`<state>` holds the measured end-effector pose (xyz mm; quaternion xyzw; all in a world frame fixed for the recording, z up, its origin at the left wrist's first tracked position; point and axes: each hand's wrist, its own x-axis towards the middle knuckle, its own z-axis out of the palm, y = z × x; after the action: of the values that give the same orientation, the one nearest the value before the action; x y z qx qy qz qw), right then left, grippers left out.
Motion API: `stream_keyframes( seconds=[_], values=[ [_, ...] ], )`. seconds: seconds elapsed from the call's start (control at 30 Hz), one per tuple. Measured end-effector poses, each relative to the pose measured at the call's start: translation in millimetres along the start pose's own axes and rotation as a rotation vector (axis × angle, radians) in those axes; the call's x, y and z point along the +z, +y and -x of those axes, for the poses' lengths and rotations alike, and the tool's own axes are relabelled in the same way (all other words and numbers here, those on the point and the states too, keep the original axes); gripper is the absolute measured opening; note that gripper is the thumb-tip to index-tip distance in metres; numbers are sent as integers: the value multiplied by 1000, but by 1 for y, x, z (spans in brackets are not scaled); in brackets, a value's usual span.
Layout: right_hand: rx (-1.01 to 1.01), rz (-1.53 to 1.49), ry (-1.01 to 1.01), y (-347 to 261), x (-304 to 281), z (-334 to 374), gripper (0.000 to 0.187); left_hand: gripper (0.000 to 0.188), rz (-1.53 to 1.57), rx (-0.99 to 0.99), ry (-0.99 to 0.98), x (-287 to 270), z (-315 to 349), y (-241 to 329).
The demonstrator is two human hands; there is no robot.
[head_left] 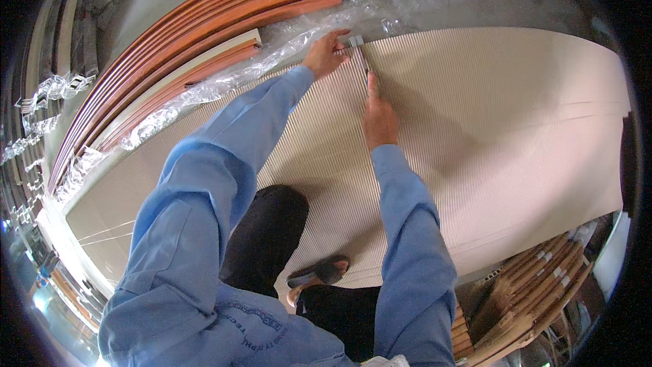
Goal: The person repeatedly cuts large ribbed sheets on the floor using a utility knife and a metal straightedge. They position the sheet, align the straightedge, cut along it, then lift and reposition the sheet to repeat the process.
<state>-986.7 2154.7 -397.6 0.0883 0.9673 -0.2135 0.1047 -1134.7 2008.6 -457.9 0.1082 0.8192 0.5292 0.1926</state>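
A broad sheet of beige corrugated cardboard (475, 149) lies on the floor under both hands, its fine ridges running away from me. My left hand (327, 56) rests at its far edge, thumb and index finger apart, beside a small pale grey piece (356, 41). A little nearer and to the right, my right hand (380, 121) is closed with the index finger stretched forward. Under that finger a thin dark tool (367, 71) touches or nearly touches the cardboard. Most of the tool is hidden in the hand, so its kind is unclear.
Long reddish-brown strips (204, 34) lie beyond the sheet, with crumpled clear plastic wrap (170, 105) along them. At the lower right sits a bundle of brown slats (536, 282). My sandalled foot (326, 272) is on the cardboard. More long dark strips (68, 20) lie far left.
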Motion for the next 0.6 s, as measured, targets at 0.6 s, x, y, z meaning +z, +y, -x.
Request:
stream_keyframes(
  seconds=[0.6],
  values=[
    [-13,266,-216,-13,-45,11,62,67,-334,168,-231,-7,-15,23]
  ],
)
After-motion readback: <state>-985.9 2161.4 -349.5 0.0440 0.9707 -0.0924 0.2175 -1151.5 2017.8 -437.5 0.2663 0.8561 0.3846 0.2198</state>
